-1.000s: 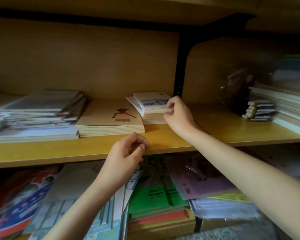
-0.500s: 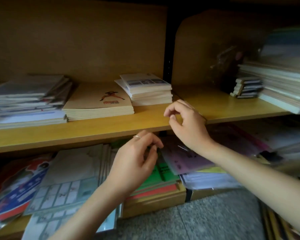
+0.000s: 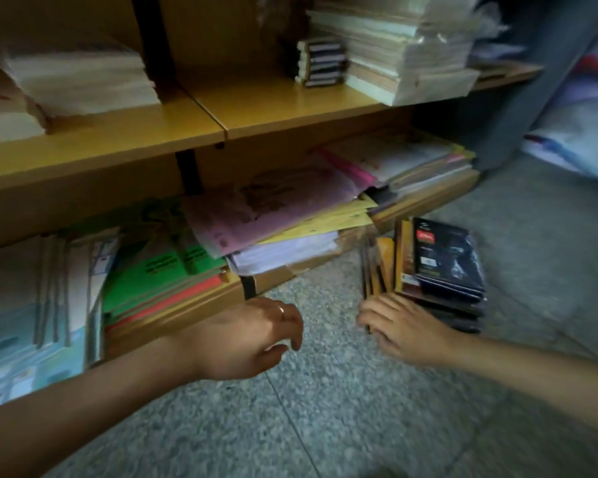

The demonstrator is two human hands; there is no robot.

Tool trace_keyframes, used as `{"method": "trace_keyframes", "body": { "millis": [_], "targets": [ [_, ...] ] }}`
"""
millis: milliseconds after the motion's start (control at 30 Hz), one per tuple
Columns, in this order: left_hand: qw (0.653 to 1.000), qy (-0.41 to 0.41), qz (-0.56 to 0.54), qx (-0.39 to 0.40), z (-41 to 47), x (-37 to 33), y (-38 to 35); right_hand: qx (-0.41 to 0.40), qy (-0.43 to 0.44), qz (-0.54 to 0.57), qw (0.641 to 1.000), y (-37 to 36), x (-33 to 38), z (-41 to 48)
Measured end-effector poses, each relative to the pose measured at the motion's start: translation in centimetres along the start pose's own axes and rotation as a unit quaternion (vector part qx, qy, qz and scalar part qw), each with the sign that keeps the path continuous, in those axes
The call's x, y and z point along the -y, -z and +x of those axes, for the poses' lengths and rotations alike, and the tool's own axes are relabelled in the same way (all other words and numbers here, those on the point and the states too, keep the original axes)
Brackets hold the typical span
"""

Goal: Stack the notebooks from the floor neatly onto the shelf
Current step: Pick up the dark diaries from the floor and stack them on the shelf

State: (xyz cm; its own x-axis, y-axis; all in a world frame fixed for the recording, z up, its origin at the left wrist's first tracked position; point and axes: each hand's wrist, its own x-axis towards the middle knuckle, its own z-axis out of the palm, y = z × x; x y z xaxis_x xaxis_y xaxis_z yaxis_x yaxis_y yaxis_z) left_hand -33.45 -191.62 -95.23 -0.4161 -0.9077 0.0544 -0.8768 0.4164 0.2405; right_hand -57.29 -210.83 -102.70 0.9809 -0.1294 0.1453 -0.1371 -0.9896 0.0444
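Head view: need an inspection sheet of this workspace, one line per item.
Surface: grey speckled floor, with a wooden shelf above it.
Job's things: notebooks stacked on the floor by the shelf's foot, a dark cover on top.
Clutter: green books and pink papers in the shelf's lower bay; white paper stack on the upper board.
Grips: left hand loosely curled, holds nothing; right hand touches the notebooks' near edge, fingers fairly straight.
Cables: nothing seen.
Surroundings: grey cloth at right, too blurred to identify.
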Motion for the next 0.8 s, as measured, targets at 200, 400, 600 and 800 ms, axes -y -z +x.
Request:
{"method": "trace_keyframes", "body": {
  "millis": [200,400,600,800],
  "targets": [
    [0.999,-0.015,-0.026,-0.011,6.1,0.5,-1.7,-0.121,-0.367,0.021,0.922,-0.7,-7.7,-3.2],
    [0.998,-0.036,-0.05,-0.021,10.4,2.5,-3.1,-0.169,-0.594,0.093,0.781,-1.5,-11.4,-4.2],
    [0.994,-0.024,-0.106,0.002,13.0,4.2,-5.7,-0.173,-0.706,0.194,0.658,-4.0,-13.1,-4.8],
    [0.983,0.002,-0.181,-0.006,17.0,5.4,-7.5,-0.213,-0.725,0.386,0.53,-5.5,-18.9,-6.6]
  ]
}}
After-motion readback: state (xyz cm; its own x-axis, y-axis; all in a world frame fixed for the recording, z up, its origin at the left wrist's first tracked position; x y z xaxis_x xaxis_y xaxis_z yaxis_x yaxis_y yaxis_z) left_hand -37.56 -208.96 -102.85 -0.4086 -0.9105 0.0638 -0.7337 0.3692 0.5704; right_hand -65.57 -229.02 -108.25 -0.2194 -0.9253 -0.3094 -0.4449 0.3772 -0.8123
